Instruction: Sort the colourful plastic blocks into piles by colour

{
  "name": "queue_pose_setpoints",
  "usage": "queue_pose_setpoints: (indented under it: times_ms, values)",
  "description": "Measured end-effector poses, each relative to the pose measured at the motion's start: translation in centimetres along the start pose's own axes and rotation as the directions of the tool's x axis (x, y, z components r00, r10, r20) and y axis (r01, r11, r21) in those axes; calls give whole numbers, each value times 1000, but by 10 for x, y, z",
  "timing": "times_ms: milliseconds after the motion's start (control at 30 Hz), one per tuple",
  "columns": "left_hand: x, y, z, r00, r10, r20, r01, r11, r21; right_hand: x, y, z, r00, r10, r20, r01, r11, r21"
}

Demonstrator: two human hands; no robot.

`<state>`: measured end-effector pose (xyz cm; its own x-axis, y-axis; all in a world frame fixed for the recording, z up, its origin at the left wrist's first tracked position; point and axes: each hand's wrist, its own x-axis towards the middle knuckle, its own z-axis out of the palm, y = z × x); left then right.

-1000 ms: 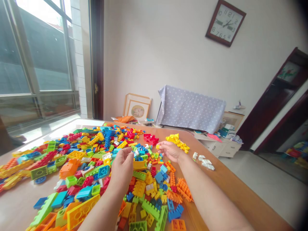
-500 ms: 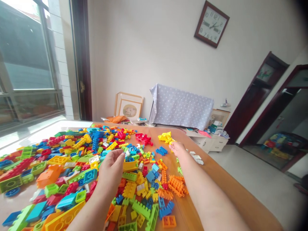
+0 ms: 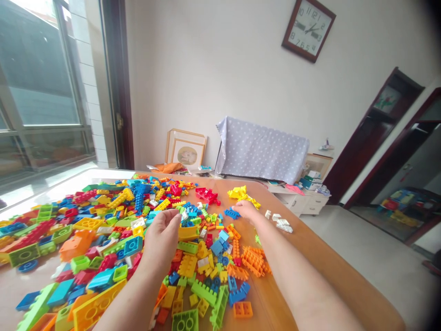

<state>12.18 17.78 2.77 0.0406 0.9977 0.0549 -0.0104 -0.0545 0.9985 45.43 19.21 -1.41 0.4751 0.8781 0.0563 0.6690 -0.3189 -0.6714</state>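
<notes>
Over the spread of toy building bricks (image 3: 119, 246), my left hand (image 3: 162, 234) is closed in a pinch, thumb against forefinger. What it holds, if anything, is hidden; a small white brick (image 3: 185, 214) shows just beyond the fingertips. My right hand (image 3: 246, 210) has its fingers stretched to the left, at the edge of a cluster of blue bricks (image 3: 232, 213); whether they touch cannot be seen. Right behind that hand lies a group of yellow bricks (image 3: 238, 192). A red group of bricks (image 3: 207, 196) lies to the left of the yellow one.
Mixed bricks cover the left and middle of the wooden table (image 3: 310, 257). Orange bricks (image 3: 254, 261) lie left of my right forearm, white bricks (image 3: 283, 224) to its right. Beyond the table stand a cloth-draped object (image 3: 263, 149) and a white cabinet (image 3: 312, 202).
My right hand has moved left from the yellow bricks to the blue cluster. More white bricks now show beside the right forearm. My left hand stays pinched; the view has shifted slightly.
</notes>
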Motion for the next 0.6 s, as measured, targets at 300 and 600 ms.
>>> queue_pose_setpoints:
  times_ms: [300, 600]
  values:
    - [-3, 6, -3, 1000, 9, -11, -9, 1000, 1, -8, -14, 17, 994, -45, 104, 75, 947, -312]
    - [-5, 7, -3, 1000, 29, 9, -29, 1000, 3, -23, -24, 5, 978, -145, 151, 181, 948, -260]
